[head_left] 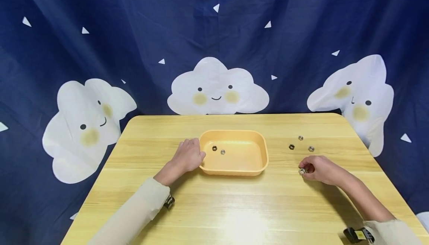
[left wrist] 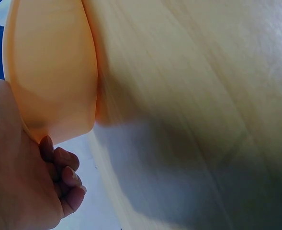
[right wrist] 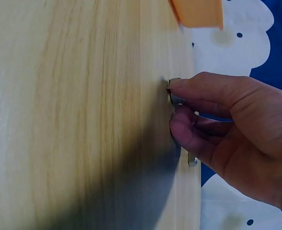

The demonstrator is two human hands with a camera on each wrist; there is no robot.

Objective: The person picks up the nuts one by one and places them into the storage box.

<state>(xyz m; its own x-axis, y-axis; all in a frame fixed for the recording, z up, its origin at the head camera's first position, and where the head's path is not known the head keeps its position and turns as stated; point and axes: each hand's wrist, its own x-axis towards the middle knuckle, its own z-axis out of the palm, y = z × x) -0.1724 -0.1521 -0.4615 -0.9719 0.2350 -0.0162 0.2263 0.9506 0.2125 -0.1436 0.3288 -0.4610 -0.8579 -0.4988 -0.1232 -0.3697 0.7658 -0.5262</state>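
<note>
A shallow orange plastic tray (head_left: 234, 172) sits mid-table, and my left hand (head_left: 187, 155) grips its left end, thumb at the rim and fingers curled on the outside. Inside the tray lie a dark hex nut (head_left: 214, 148) and a silver hex nut (head_left: 222, 152). To the right, my right hand (head_left: 322, 169) pinches another silver hex nut (head_left: 302, 171) between thumb and fingertips, close over the tabletop. The right wrist view shows this nut (right wrist: 176, 99) edge-on at the thumb tip. Beyond that hand lie a black nut (head_left: 292, 147) and two silver nuts (head_left: 311, 149).
The light wooden table (head_left: 187, 215) has rounded far corners. Behind its far edge hangs a dark blue curtain (head_left: 140, 21) with white clouds and small triangles. A small black device (head_left: 358, 234) is strapped at the right wrist, with another (head_left: 169, 201) at the left.
</note>
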